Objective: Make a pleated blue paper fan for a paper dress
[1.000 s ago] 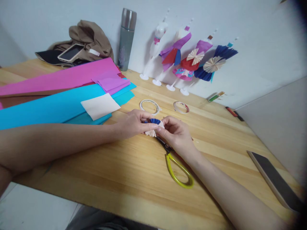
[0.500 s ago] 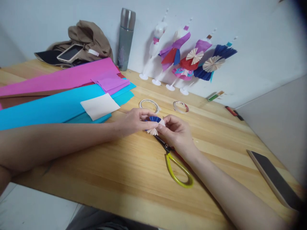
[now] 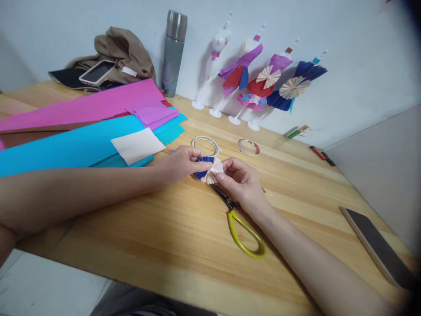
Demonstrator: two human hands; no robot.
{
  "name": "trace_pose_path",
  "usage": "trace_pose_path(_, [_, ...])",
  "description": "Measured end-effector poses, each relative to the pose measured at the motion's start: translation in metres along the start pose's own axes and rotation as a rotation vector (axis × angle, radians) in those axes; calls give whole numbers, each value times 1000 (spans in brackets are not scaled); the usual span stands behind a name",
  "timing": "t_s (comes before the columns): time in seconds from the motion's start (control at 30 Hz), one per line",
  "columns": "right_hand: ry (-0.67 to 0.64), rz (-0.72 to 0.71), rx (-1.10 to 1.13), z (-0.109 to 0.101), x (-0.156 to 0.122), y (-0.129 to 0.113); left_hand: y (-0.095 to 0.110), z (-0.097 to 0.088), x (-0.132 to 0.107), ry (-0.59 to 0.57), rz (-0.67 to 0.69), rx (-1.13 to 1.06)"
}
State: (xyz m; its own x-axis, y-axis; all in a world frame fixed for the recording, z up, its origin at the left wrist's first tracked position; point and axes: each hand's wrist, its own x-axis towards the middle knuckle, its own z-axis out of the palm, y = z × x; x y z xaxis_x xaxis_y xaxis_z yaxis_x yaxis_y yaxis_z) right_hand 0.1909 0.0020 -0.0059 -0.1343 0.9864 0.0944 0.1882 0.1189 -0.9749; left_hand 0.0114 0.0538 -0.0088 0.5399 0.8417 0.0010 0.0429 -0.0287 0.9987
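Between my two hands is a round pleated paper rosette (image 3: pixel 208 177), half dark blue and half cream. My left hand (image 3: pixel 184 164) pinches its blue side, thumb on top. On the cream side, my right hand (image 3: pixel 241 181) grips the edge between thumb and fingers. A pair of scissors (image 3: pixel 245 235) with yellow handles lies on the table below, its black blades partly under the rosette and my right hand. Just behind my hands lie a tape roll (image 3: pixel 194 141) and a thinner tape ring (image 3: pixel 248 147).
Crepe paper sheets (image 3: pixel 66 140) and a cream paper piece (image 3: pixel 138 145) cover the left side. A thermos (image 3: pixel 173 57) and several small dress forms (image 3: pixel 279 85) in paper outfits stand along the wall. A phone (image 3: pixel 375 245) lies at right, a brown cloth bag (image 3: pixel 128 52) at back left.
My left fingers have shifted left and back on the rosette, so more of its blue half shows. My right hand keeps its grip, and the scissors have stayed put.
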Motion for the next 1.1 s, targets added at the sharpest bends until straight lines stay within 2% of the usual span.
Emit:
trace_pose_path(0.2, [-9, -7, -8, 5, 0, 0, 1, 1, 0, -1, -48, -121])
trace_pose_path(0.47, [-10, 27, 37, 5, 1, 0, -4, -4, 1, -109, 23, 7])
trace_pose_path(0.77, [88, 85, 105, 1, 1, 3, -2, 0, 2, -47, -43, -164])
trace_pose_path(0.87, [65, 29, 69, -1, 1, 1, 0, -1, 0, -37, -38, -98])
trace_pose_path(0.97, [69, -46, 5, -1, 0, -2, -1, -2, -2, -58, 33, 78])
trace_pose_path(1.1, [66, -41, -71, 1, -3, -3, -3, -1, -4, -72, 119, 234])
